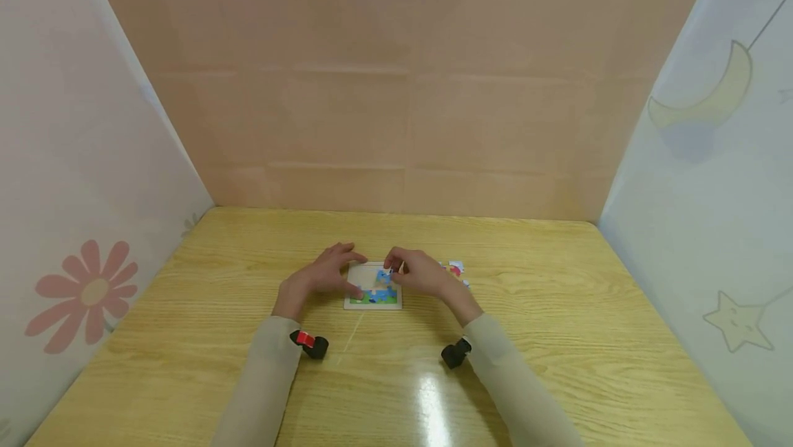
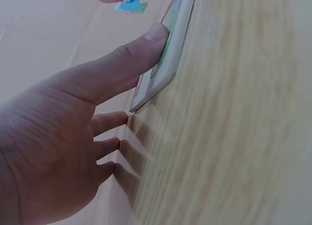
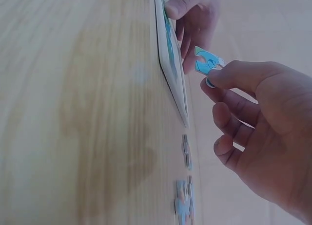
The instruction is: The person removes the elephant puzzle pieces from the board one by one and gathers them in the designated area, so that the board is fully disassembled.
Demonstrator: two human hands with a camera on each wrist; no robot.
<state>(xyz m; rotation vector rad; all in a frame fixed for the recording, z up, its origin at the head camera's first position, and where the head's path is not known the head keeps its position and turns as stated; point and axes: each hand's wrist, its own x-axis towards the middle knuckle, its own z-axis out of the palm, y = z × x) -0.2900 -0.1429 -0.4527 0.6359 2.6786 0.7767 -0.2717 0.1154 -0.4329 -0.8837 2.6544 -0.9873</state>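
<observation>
A small jigsaw puzzle board (image 1: 373, 306) with a pale frame lies on the table, its lower part filled with green and blue pieces. My left hand (image 1: 322, 273) spans the board's left side; its thumb (image 2: 153, 35) presses on the lower-left part, while the other fingers lie fairly straight beside the frame. Above the board, my right hand (image 1: 424, 273) pinches a blue puzzle piece (image 3: 207, 62) between thumb and index finger. In the right wrist view that piece is raised clear of the frame, and the remaining fingers curl loosely.
Several loose puzzle pieces (image 3: 183, 203) lie on the table right of the board, partly hidden by the right hand in the head view. The wooden table (image 1: 545, 337) meets a brown back panel (image 1: 403, 123) and patterned side walls.
</observation>
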